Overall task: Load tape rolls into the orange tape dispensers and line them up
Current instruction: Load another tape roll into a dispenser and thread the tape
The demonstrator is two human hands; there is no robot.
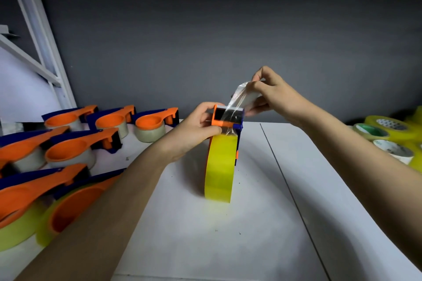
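Observation:
An orange and blue tape dispenser (225, 118) stands on edge in the middle of the white table (228, 235), with a yellow tape roll (220, 169) loaded in it. My left hand (202, 125) grips the dispenser's orange head from the left side. My right hand (271, 93) pinches the free end of the clear tape strip (237, 100), which runs up and to the right from the cutter.
Several loaded orange dispensers (75, 148) lie in rows on the left of the table. Loose yellow tape rolls (388, 134) are piled at the right edge. A white metal frame (38, 36) leans at the back left. A grey wall stands behind.

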